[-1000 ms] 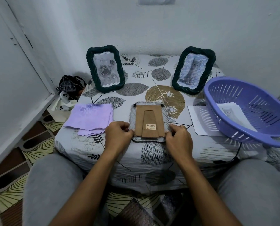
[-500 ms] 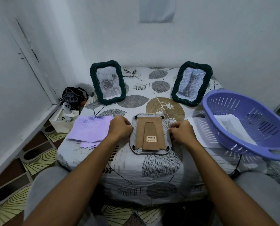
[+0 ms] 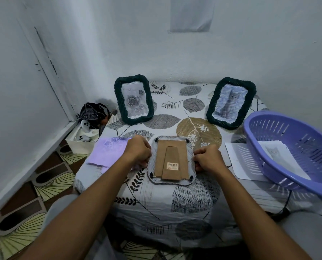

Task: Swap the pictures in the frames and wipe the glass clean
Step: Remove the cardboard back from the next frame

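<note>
The face-down frame (image 3: 172, 160) lies mid-table between the left hand (image 3: 138, 152) and right hand (image 3: 209, 158), both curled against its side edges — light, rigid, glass-fronted, probably fragile — best gripped by the rim.

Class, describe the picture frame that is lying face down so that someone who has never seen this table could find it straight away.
Start at the table with the leaf-patterned cloth and go to its near middle, between the lilac cloth and the purple basket. The face-down frame lies flat there, with the left hand and right hand at its sides. Unlike the two dark green frames standing upright behind it, it shows a brown cardboard back with a barcode sticker.
</note>
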Demonstrator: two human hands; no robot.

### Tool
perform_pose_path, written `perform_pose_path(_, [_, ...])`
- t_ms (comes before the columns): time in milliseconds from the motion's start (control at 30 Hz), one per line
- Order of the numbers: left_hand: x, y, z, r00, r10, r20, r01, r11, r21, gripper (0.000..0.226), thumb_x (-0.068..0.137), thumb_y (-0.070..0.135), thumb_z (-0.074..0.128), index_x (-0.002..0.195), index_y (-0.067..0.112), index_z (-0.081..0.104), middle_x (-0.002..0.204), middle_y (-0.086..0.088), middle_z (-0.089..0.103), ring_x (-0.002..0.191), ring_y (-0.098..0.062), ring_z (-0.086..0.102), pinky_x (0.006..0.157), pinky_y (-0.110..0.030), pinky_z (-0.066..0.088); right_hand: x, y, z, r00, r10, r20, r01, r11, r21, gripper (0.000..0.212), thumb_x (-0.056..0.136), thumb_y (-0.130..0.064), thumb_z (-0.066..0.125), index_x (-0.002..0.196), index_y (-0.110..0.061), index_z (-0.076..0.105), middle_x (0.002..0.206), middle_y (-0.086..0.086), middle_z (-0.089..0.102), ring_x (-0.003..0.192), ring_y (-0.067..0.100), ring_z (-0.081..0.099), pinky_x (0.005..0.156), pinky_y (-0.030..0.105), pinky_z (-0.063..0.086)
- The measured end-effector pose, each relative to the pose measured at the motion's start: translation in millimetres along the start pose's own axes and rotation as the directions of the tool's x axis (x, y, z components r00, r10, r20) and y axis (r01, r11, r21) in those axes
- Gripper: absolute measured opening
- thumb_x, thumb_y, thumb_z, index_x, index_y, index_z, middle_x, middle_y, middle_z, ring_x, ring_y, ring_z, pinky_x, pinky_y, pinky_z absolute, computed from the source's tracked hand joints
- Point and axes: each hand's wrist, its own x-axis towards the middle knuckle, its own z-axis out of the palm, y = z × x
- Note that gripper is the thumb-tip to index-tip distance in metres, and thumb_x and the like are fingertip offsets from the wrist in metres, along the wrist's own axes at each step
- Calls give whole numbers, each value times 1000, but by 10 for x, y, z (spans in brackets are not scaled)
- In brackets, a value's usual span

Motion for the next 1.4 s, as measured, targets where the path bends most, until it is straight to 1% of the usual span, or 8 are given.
perform_pose_path(167, [4, -38, -94, 1000, -2, 7, 2, 1000, 15, 13, 82, -8, 65, 75, 3, 65, 64, -17, 64, 56, -30, 63, 62, -49, 60, 6, -31, 97, 1000, -20, 12, 20, 999, -28, 16, 85, 7, 59, 92, -4, 69, 76, 9, 67, 54, 21, 64, 55, 35, 59])
perform_pose_path(267, [-30, -4, -128, 986, 144, -80, -132, 981, 142, 10, 79, 4, 72, 89, 5, 74, 79, -8, 68, 71, -18, 61, 67, -28, 51, -5, -46, 100, 990, -119, -80, 112, 990, -88, 19, 83, 2, 59, 78, -14, 68, 70, 7, 68, 62, 24, 67, 64, 46, 60])
perform_pose_path(367, [-77, 48, -80, 981, 191, -43, -192, 981, -13, 9, 85, 5, 66, 91, 3, 72, 83, -15, 71, 67, -21, 63, 68, -33, 55, -59, -138, 88, 987, -151, -51, 152, 988, 26, 27, 86, 4, 53, 71, -15, 65, 65, 9, 66, 54, 24, 62, 57, 39, 58])
perform_pose_path(467, [-147, 81, 1, 985, 88, 149, -47, 965, -257, 10, 93, 2, 53, 91, -1, 62, 77, -22, 63, 60, -29, 61, 61, -45, 57, -87, -258, 119, 987, -67, 144, 41, 984, 175, 19, 89, 8, 47, 80, 5, 63, 72, 26, 67, 53, 29, 64, 49, 34, 54])
perform_pose_path(533, [-174, 93, 35, 977, 67, 200, -1, 950, -311, 10, 95, 2, 49, 90, 1, 58, 79, -21, 59, 56, -28, 59, 55, -40, 56, -77, -297, 156, 976, -22, 218, -17, 985, 174, 15, 89, 9, 48, 81, 7, 62, 78, 31, 67, 55, 30, 65, 47, 31, 54])
perform_pose_path(800, [-139, 110, -5, 952, -26, 306, 193, 826, -530, 7, 94, 9, 50, 96, 5, 55, 70, -11, 64, 52, -20, 61, 54, -33, 56, -29, -331, 263, 955, 70, 289, -156, 945, 286, 13, 86, 1, 62, 98, 5, 64, 63, 9, 62, 48, 16, 56, 42, 22, 41])
perform_pose_path(1200, [-121, 109, -16, 994, -11, 111, 76, 796, -600, 12, 94, 3, 48, 90, 5, 59, 65, -8, 52, 51, -15, 46, 44, -22, 44, 61, -269, 264, 883, 152, 445, -366, 817, 447, 25, 87, 4, 57, 107, -9, 62, 97, 12, 64, 82, 21, 59, 58, 25, 46])
perform_pose_path(1400, [-86, 137, 3, 995, -28, 101, 83, 796, -599, 9, 93, 3, 48, 90, 6, 56, 64, -7, 52, 51, -16, 47, 45, -23, 45, 66, -254, 194, 862, 159, 482, -420, 755, 503, 23, 88, 2, 56, 106, -11, 62, 105, 15, 58, 79, 19, 58, 40, 19, 46])
